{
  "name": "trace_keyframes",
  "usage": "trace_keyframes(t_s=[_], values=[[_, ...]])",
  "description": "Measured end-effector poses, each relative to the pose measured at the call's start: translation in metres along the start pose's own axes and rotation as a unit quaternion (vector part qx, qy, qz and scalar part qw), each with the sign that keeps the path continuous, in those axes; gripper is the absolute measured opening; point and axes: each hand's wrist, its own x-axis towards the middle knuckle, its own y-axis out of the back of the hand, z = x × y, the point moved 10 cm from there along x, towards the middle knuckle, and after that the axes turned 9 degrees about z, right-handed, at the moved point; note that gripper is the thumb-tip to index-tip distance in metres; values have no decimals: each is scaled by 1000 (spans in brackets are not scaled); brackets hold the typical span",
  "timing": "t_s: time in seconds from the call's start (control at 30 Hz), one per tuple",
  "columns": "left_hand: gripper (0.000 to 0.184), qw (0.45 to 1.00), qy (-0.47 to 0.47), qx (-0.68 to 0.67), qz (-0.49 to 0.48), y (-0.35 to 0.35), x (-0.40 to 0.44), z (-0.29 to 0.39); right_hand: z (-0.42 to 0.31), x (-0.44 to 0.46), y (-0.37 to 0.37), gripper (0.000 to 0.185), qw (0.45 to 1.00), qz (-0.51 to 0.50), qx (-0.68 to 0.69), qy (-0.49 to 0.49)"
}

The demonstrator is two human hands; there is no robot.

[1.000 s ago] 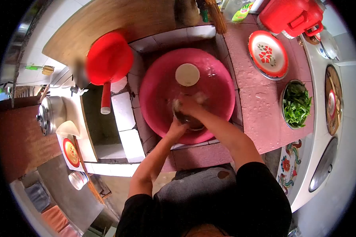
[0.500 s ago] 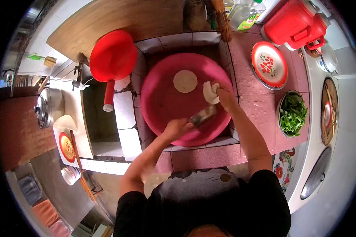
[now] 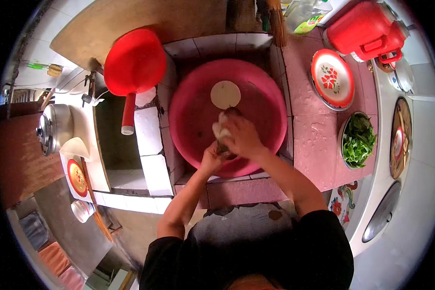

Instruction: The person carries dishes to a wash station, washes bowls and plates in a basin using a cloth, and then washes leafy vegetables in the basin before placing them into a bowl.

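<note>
Inside a large pink basin (image 3: 186, 113), my left hand (image 3: 212, 157) is closed around the near end of a long, dark, metallic utensil (image 3: 233, 111). It looks like a knife, but both hands hide much of it. My right hand (image 3: 240, 135) grips a crumpled white cloth (image 3: 221, 128) and presses it against that utensil, just beyond the left hand. A round white dish (image 3: 225, 94) lies in the basin, a little past the utensil's far end.
A red dipper (image 3: 135, 63) rests on the tiled ledge at left. On the pink counter at right are a floral enamel plate (image 3: 332, 79), a bowl of green leaves (image 3: 358, 142) and red thermoses (image 3: 360, 34). A lidded pot (image 3: 58, 128) stands far left.
My right hand and the cloth have moved left from beside the utensil onto it. The utensil, tilted to the right before, now points away from me. My left hand has shifted slightly.
</note>
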Motion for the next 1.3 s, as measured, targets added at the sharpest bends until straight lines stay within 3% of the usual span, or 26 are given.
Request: trace_keyframes(t_s=[0.03,0.1,0.17,0.27,0.37,0.47,0.57,0.63,0.7,0.73,0.77,0.8,0.83,0.93,1.03,1.13,1.23,1.3], values=[[40,1000,9,9,-5,-1,1,-4,14,12,0,49,999,5,-2,-37],[40,1000,-19,-3,-12,-3,-2,-2,71,19,-31,56,957,-151,75,-234],[40,999,-45,-12,-17,-2,-7,-1,112,3,-67,61,861,-240,208,-398],[37,997,-49,-57,3,2,-4,-4,129,-8,-76,64,840,-141,310,-423],[27,991,-17,-98,94,15,-5,-3,156,-59,-106,59,802,-191,181,-536],[21,981,8,-149,125,36,7,-26,171,-103,-126,50,831,-40,146,-536],[16,959,43,-215,179,38,9,-5,82,-81,-77,45,952,25,118,-282],[25,945,86,-250,193,40,12,-17,3,-53,-38,46,978,26,-8,-206],[31,922,137,-302,202,38,13,0,-37,-34,-24,49,995,14,-26,-97],[44,902,216,-297,226,40,9,-7,-47,-23,-21,50,998,2,-40,-51],[44,901,179,-338,202,38,14,-1,-55,-15,-23,51,998,-10,-54,-5],[45,897,141,-379,177,34,20,3,-42,-13,-42,58,990,-103,-94,-13],[46,889,104,-419,151,31,24,14,-30,-5,-46,58,992,-97,-67,-50],[47,906,156,-378,109,21,19,30,5,6,-60,59,985,-80,-26,-151],[43,914,155,-363,97,32,34,-15,48,6,-76,57,952,-112,62,-277],[34,935,173,-262,166,44,21,-33,89,-8,-102,56,970,-41,126,-206],[28,958,128,-200,162,51,12,-3,111,-20,-84,49,920,-32,165,-355],[27,985,-8,-83,151,45,5,56,123,-30,-65,48,936,-19,97,-338]])
